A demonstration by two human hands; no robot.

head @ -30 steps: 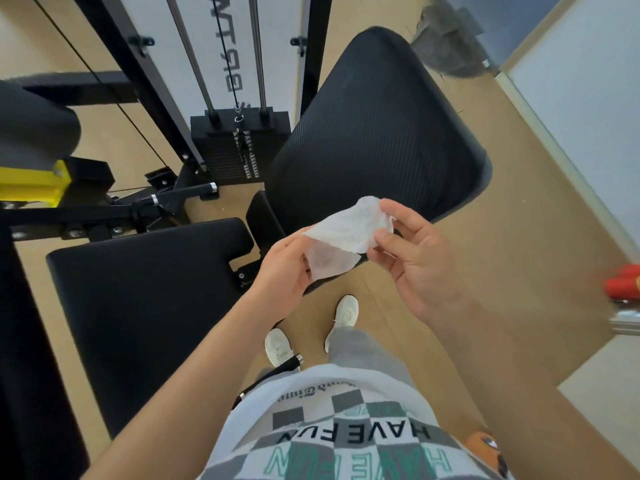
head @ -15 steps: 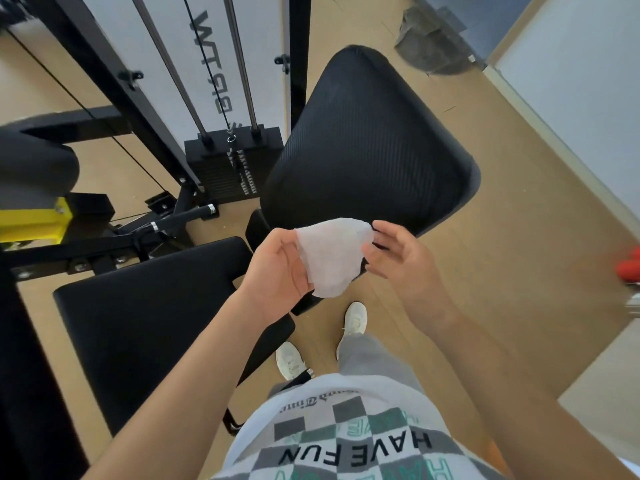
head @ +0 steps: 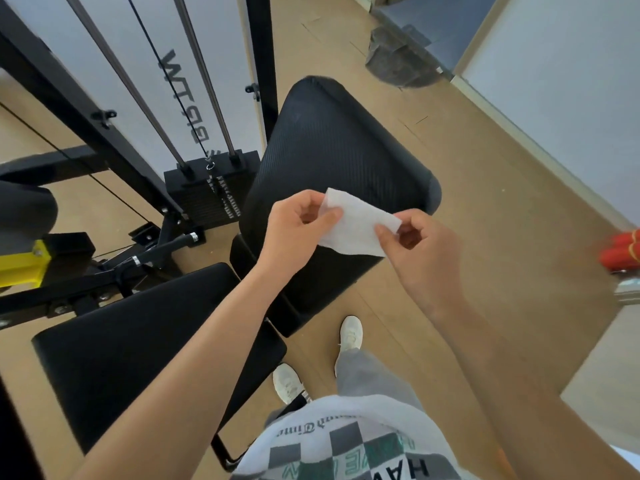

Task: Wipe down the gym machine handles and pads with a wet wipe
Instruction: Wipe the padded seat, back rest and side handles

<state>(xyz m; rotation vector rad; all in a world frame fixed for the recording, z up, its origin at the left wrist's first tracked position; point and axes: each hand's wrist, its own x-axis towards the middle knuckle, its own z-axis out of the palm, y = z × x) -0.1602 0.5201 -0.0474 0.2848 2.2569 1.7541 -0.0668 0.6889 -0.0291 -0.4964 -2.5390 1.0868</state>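
Both forearms reach from lower frame to centre; left hand [head: 297, 233] and right hand [head: 422, 252] each pinch one end of the wet wipe [head: 356, 227], fingers curled.

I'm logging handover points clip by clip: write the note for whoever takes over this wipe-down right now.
Hands: the left hand pinches the left edge of the wet wipe; the right hand pinches its right edge.
Things: the wipe is spread open between both hands, in the air in front of the ribbed black pad. The flat black pad is at lower left, with the black handle bar beyond it.
Done: wipe opened out; it is not on any surface.
Left: wipe both pads and the handles.
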